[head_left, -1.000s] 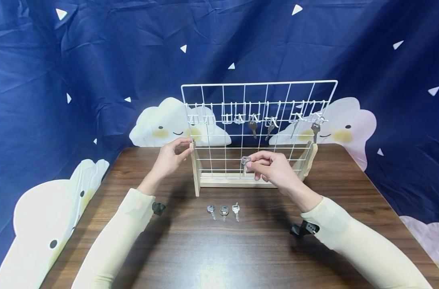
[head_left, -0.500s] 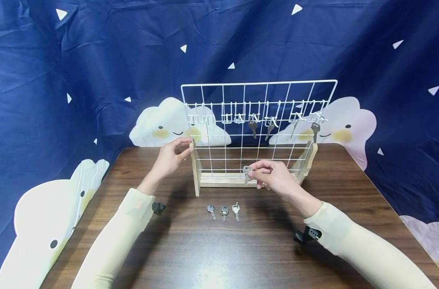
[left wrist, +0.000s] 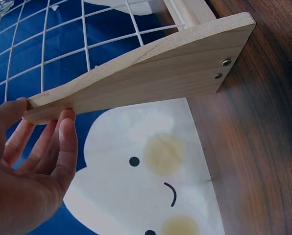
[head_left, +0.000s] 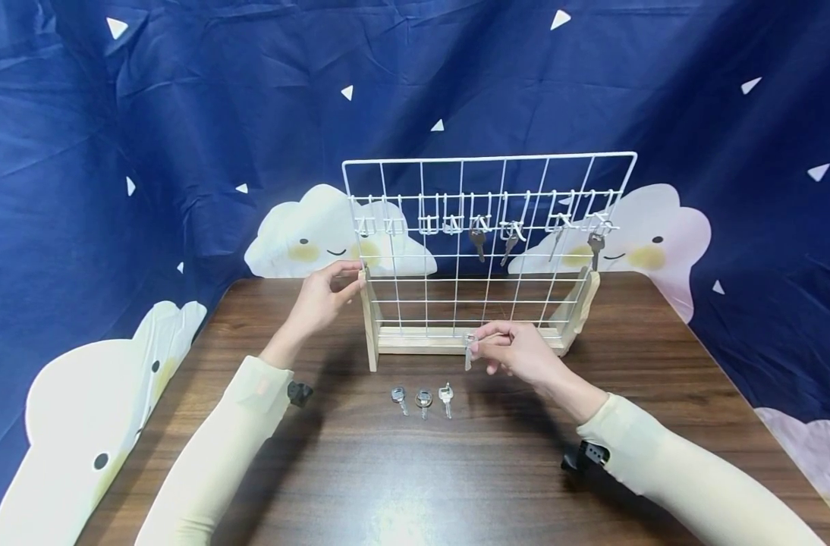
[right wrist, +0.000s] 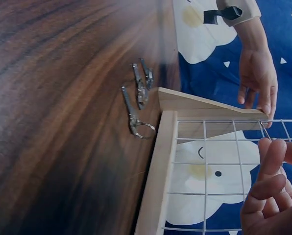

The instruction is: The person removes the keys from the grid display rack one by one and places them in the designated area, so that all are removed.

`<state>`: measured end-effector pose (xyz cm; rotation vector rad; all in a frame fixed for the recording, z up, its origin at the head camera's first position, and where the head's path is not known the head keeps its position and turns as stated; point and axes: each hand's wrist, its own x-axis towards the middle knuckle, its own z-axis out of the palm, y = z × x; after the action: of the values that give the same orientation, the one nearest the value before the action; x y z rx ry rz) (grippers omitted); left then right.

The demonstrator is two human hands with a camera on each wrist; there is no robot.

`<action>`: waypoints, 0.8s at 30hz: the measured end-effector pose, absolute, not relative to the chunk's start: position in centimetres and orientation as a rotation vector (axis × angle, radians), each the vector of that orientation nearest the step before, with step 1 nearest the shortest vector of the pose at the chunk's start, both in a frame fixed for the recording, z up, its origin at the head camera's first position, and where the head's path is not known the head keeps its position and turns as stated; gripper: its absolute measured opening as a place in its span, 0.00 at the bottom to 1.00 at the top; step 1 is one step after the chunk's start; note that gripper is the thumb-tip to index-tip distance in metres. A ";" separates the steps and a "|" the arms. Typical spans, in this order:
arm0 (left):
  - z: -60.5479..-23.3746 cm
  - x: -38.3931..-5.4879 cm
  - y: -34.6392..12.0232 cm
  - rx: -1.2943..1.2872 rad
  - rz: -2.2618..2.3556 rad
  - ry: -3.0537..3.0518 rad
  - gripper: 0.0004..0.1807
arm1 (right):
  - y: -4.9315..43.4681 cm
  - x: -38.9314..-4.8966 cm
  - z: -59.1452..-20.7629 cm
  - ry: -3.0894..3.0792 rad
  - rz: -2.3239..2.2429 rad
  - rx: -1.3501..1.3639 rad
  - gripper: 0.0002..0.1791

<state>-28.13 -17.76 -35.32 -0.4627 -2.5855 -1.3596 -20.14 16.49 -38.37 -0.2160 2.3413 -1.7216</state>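
My left hand point(head_left: 322, 299) holds the upper end of the wooden side panel point(left wrist: 136, 78) of a white wire rack point(head_left: 490, 157), thumb on one face and fingers on the other. In front of the rack's lower part, my right hand point(head_left: 524, 353) pinches a silver key point(head_left: 468, 356) between thumb and fingers, its blade pointing down. Just a sliver of that key shows in the right wrist view. Three more keys, a left one point(head_left: 400, 399), a middle one point(head_left: 424, 403) and a right one point(head_left: 446, 399), lie in a row on the table.
Several white hooks point(head_left: 452, 224) line the rack's upper grid. Keys hang on those toward the right, among them a dark key point(head_left: 479, 244) and a far-right key point(head_left: 596, 249). A wooden base bar point(head_left: 415, 346) joins the side panels on the brown table point(head_left: 319, 470).
My right hand has come down and slightly nearer with the key, from the middle of the grid to the level of the base bar. The left hand keeps its place.
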 end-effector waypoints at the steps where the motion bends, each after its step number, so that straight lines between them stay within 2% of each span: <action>1: -35.3 -28.1 -17.8 -0.464 -1.358 -2.586 0.20 | 16.5 -20.1 -38.5 2.337 -1.722 -0.216 0.19; 24: -35.3 -28.0 -17.8 -0.477 -1.334 -2.577 0.20 | 16.5 -20.1 -43.0 2.253 -1.663 -0.220 0.17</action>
<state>-28.02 -17.75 -35.34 -0.4774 -2.5771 -1.3341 -20.07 16.46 -42.99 -0.2204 2.2528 -1.6634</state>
